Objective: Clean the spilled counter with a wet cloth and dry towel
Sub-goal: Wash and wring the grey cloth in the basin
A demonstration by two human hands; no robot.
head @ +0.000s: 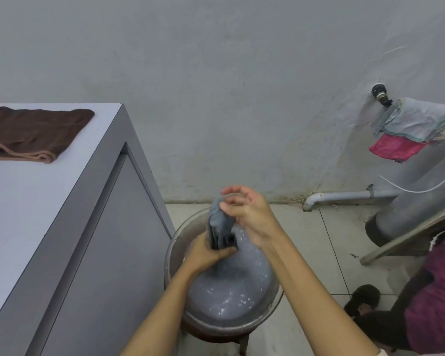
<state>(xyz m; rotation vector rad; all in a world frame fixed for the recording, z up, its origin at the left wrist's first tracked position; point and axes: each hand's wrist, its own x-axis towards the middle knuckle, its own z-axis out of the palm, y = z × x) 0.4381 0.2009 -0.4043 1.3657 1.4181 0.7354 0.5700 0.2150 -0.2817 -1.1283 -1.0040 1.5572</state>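
A wet grey cloth (220,227) hangs bunched above a metal basin (172,253) full of cloudy soapy water. My left hand (208,254) grips the cloth's lower part. My right hand (247,214) holds the cloth's upper end, fingers loosely curled around it. A folded brown towel (34,132) lies on the grey counter (36,201) at the far left, away from both hands.
The basin stands on a low stool on the tiled floor, right beside the counter's cabinet side. A wall tap with rags (411,129) draped over it is at the right, above a large grey pipe (416,191). A person in purple (434,291) crouches at the lower right.
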